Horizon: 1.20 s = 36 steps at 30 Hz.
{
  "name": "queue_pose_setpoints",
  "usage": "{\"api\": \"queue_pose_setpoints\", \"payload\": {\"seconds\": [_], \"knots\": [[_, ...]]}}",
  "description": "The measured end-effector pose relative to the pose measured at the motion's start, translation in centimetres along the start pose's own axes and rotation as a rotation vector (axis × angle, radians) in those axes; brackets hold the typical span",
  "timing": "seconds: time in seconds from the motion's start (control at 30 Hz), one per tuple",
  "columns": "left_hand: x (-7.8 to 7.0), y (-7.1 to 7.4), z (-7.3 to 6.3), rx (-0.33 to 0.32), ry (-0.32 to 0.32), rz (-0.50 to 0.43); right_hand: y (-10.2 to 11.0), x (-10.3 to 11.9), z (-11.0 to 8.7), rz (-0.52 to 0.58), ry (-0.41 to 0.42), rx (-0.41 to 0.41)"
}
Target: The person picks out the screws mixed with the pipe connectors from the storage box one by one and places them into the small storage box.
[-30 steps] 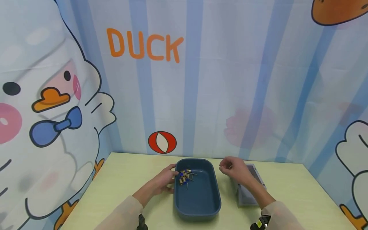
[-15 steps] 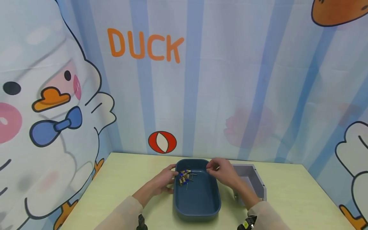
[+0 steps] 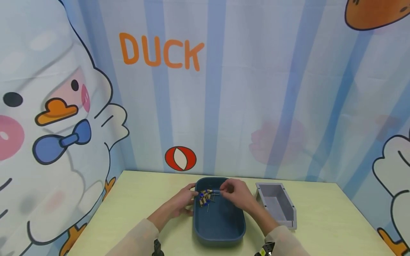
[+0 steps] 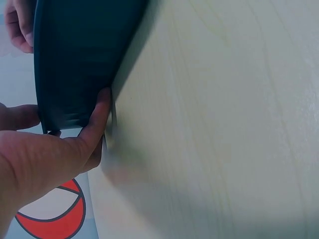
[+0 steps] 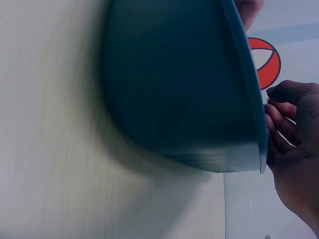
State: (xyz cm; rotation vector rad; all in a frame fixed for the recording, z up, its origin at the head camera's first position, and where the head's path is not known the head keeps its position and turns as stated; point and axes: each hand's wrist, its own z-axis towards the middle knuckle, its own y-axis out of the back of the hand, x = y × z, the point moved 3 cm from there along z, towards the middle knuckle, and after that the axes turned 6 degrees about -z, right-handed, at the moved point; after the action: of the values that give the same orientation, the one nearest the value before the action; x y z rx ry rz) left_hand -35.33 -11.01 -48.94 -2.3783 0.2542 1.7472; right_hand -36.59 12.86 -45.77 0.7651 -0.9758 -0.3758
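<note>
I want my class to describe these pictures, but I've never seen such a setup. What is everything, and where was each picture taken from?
There is no robot here, just a person's two bare hands. The wide picture comes from a head-worn camera looking forward and down. The two close ones come from a camera on each wrist, so the tray fills much of them.

On the pale table stand a blue tray and, to its right, a grey bin. Small brass and blue parts lie in the tray. The left hand grips the tray's side. The right hand is over the tray, fingers bent; whether it holds anything is unclear.
</note>
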Motion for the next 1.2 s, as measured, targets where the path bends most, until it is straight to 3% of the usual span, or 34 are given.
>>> {"api": "queue_pose_setpoints", "payload": {"seconds": [0.9, 1.2], "knots": [[-0.3, -0.1, 0.0, -0.008, 0.018, -0.002, -2.6, 2.0, 0.8, -0.001, 0.036, -0.008], [-0.3, -0.1, 0.1, -0.011, 0.026, 0.005, -3.9, 2.2, 1.0, 0.029, -0.01, 0.003]]}}
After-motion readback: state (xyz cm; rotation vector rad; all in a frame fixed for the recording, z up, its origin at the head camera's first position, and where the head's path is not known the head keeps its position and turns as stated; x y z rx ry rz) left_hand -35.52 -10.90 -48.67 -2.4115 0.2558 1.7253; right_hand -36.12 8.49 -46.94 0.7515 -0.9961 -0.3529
